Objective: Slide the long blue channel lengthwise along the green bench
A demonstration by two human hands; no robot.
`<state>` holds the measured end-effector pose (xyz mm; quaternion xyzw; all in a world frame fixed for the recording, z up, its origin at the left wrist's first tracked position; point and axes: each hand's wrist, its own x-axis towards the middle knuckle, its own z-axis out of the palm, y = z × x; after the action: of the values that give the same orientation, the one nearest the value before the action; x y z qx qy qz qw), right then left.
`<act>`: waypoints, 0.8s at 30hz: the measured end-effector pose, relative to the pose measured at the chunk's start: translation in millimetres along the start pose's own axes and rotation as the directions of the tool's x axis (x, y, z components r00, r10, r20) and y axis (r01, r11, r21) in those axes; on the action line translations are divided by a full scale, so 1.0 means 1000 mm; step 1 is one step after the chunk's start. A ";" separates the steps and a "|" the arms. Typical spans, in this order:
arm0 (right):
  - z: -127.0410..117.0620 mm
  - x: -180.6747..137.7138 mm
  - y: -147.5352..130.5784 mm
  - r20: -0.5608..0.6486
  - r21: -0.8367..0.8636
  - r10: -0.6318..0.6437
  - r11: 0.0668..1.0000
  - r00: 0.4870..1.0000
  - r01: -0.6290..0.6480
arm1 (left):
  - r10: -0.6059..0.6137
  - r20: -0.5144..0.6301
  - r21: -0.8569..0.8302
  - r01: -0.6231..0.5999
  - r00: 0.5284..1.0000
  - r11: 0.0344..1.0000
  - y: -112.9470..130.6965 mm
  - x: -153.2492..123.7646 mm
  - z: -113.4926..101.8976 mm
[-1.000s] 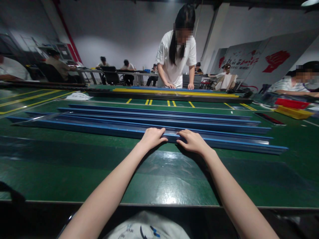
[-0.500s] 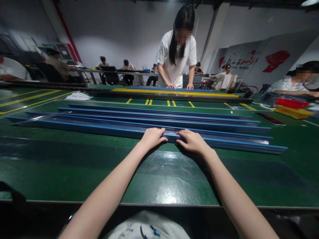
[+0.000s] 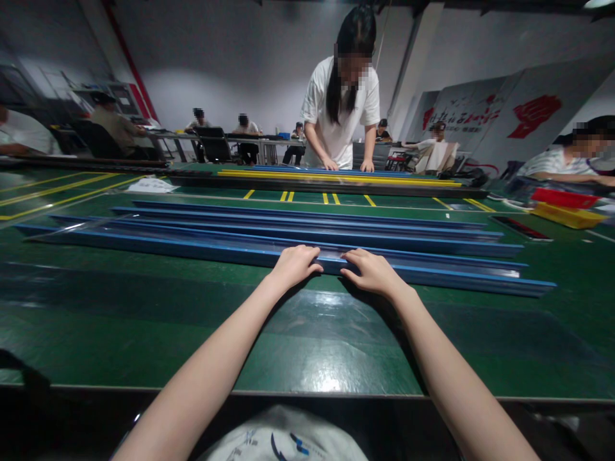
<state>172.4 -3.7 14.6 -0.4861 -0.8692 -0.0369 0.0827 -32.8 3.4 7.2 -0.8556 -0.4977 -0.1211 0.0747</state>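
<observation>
A long blue channel strip point(image 3: 192, 248) lies across the green table, its raised edges running left to right. My left hand point(image 3: 295, 262) grips its near edge around the middle, thumb on the front side and fingers over the rim. A short gap to the right, my right hand point(image 3: 368, 269) holds the same edge in the same way. Clear film point(image 3: 307, 242) shows glossy inside the channel. Just behind lie more blue channel strips point(image 3: 432, 243), roughly parallel. In front of my hands, a wide transparent sheet point(image 3: 144, 301) lies flat on the table.
Across the green table point(image 3: 269, 378) a co-worker point(image 3: 341, 109) leans over yellow strips point(image 3: 336, 177) and a black strip point(image 3: 307, 187). At the right are a phone point(image 3: 521, 228), a red tray point(image 3: 564, 197) and a yellow tray point(image 3: 567, 216). Papers point(image 3: 151, 185) lie at the left.
</observation>
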 end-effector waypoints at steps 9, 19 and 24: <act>0.001 0.000 0.000 0.008 0.001 0.004 1.000 1.000 -0.004 | 0.060 -0.016 -0.052 -0.061 0.998 0.997 -0.004 0.001 0.006; 0.000 0.000 0.000 0.006 -0.009 -0.001 1.000 1.000 0.001 | 0.089 -0.024 -0.113 -0.091 0.996 0.989 -0.006 0.002 0.008; -0.001 -0.001 -0.001 0.014 0.000 0.011 1.000 1.000 -0.011 | 0.081 -0.014 -0.077 -0.082 0.997 0.994 -0.005 0.002 0.008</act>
<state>172.0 -5.0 15.6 -0.4910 -0.8671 -0.0331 0.0770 -35.4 10.0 -0.2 -0.8769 -0.4568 -0.1415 0.0491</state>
